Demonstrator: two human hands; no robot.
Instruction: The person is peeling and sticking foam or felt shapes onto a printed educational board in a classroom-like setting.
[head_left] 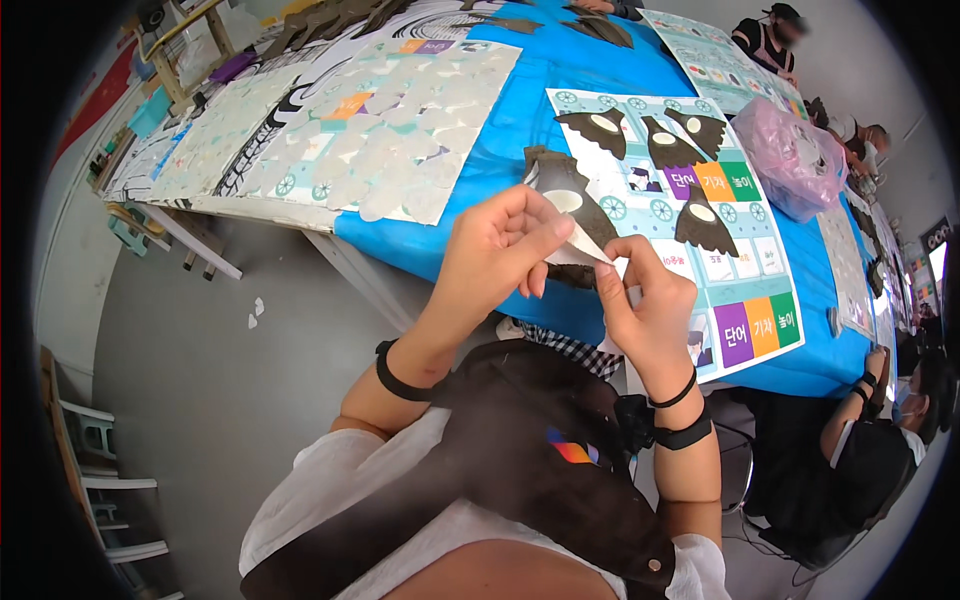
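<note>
Both my hands are raised in front of me at the table edge, pinching one thin white piece [588, 243] that looks like paper or thin cloth. The fingertips of my left hand [500, 245] are closed on its upper left part. My right hand [648, 300] pinches its lower right end. Just behind my fingers lies a dark brown fabric piece [548, 165] with a pale oval on it, partly hidden by my hands. Several similar dark pieces with a flared, scalloped edge and a white oval, such as this dark fabric piece [668, 145], lie on a printed sheet [770, 265].
The sheet rests on a blue table cover [490, 150]. To the left, another printed sheet [400, 140] is covered with many pale round pieces. A pink plastic bag [790, 155] stands at the right. A seated person [840, 460] is close on my right; white stools [120, 485] stand at left.
</note>
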